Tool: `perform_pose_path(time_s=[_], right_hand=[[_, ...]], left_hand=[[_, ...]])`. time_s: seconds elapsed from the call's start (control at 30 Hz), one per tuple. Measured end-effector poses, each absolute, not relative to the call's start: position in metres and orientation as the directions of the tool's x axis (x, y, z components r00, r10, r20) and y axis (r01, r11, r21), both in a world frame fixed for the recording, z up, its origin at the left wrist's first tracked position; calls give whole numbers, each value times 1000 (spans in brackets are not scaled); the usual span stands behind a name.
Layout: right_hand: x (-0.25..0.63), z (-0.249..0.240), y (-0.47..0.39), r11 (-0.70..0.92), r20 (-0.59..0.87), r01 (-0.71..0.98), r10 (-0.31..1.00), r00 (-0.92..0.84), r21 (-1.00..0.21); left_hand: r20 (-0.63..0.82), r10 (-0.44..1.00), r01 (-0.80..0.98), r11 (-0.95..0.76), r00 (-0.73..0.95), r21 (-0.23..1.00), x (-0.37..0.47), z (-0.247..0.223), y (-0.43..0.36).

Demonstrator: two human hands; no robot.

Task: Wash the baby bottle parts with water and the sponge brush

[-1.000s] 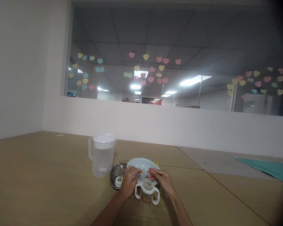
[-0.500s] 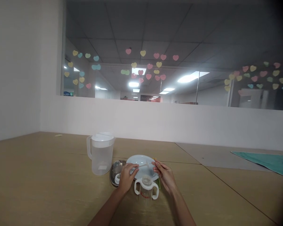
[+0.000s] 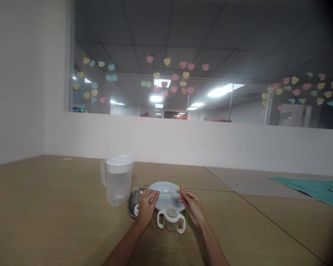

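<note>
My left hand (image 3: 147,205) pinches one end of a thin pale straw-like tube (image 3: 165,192) between thumb and fingertips. My right hand (image 3: 192,207) pinches a thin wire-like stick (image 3: 175,191) that meets the tube's other end. A small cross-shaped bit shows near where they join; its detail is too small to make out. Both are level above a white plate (image 3: 166,202). Just in front of the plate stands a clear baby bottle (image 3: 170,225), upright and without a lid, in a white two-handled collar.
Left of the plate lies a round metal tray (image 3: 132,212) with a clear cap (image 3: 136,195) and a white ring-like part (image 3: 136,210), partly behind my left hand. A lidded clear pitcher (image 3: 118,184) stands further left. A teal cloth (image 3: 299,186) lies far right. Something green (image 3: 185,214) shows by the plate.
Both hands keep their pinch on the tube and the stick, with only a slight shift. The whole view has moved a little, so things appear slightly further left.
</note>
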State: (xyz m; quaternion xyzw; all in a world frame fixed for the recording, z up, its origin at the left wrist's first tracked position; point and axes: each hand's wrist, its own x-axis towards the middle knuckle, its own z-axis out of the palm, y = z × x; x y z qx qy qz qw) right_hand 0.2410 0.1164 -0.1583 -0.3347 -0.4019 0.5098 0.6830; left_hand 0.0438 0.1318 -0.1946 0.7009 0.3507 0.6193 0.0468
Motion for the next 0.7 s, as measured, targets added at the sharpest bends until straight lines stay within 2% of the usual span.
perform_pose_path(time_s=[0.3, 0.57, 0.7], right_hand=[[234, -159, 114, 244, 206, -369, 968, 140, -897], [231, -159, 111, 242, 239, -236, 970, 42, -941], [233, -156, 110, 259, 258, -264, 965, 41, -929]], left_hand=[[846, 534, 449, -760, 17, 471, 45, -195, 129], [851, 519, 473, -770, 74, 428, 47, -197, 129], [848, 521, 522, -752, 97, 402, 45, -197, 129]])
